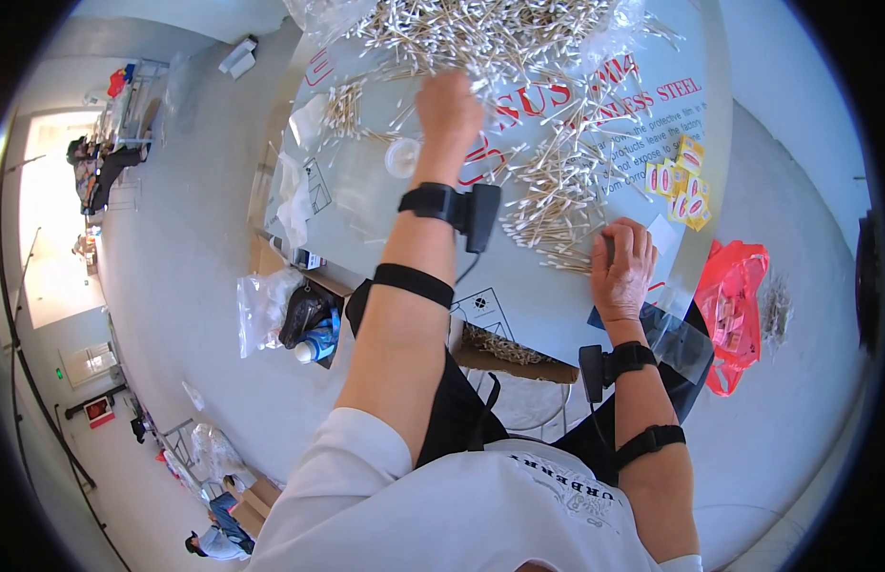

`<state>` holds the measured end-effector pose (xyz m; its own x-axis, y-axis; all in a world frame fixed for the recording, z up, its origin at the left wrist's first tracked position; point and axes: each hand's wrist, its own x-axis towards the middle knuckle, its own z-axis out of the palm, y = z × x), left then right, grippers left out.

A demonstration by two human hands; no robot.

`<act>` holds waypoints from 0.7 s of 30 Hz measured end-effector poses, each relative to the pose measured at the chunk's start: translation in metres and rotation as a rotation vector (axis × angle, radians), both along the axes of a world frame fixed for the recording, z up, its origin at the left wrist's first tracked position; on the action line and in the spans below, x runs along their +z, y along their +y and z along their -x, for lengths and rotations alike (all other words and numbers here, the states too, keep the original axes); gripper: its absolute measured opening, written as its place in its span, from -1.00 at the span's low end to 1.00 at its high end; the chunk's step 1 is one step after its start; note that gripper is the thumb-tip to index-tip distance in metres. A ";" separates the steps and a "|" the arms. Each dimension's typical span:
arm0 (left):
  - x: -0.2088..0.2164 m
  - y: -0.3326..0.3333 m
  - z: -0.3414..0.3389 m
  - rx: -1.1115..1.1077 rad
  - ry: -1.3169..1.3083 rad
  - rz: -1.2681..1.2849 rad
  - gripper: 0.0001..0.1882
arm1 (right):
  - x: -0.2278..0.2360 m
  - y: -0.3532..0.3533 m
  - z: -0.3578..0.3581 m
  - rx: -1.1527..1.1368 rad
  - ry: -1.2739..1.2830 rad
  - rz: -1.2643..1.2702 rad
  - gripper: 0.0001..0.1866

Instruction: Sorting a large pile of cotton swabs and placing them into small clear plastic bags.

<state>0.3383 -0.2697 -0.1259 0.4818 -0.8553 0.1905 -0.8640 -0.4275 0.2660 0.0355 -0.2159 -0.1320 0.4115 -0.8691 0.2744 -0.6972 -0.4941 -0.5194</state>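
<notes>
My left hand (449,110) reaches to the near edge of a large heap of cotton swabs (499,33); its fingertips are blurred among the sticks, so their grip is hidden. At the table's near right, my right hand (623,272) rests with fingers curled down and pressed together, beside a looser spread of cotton swabs (557,191). Something dark shows between its thumb and fingers, too small to name. A small bunch of swabs (345,110) lies left of my left hand. Close to that wrist sits a round clear plastic lid or tub (402,158).
The table (366,224) has a printed protective film. Yellow-and-white packets (685,181) lie near its right edge, and a red plastic bag (733,315) is beyond that edge. Below the front edge is an open cardboard box (509,353) with swabs. A blue bottle (318,341) stands at lower left.
</notes>
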 end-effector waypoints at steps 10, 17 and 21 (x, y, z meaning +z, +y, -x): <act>0.032 0.011 0.025 -0.116 0.842 0.096 -0.85 | -0.003 -0.001 0.004 -0.011 0.007 0.008 -0.88; 0.057 0.038 -0.046 0.016 0.430 -0.030 -0.80 | 0.000 0.000 0.000 0.006 -0.011 0.013 -0.89; 0.056 0.043 -0.035 0.006 -0.095 -0.495 -0.76 | 0.000 0.000 0.003 -0.007 0.002 0.007 -0.89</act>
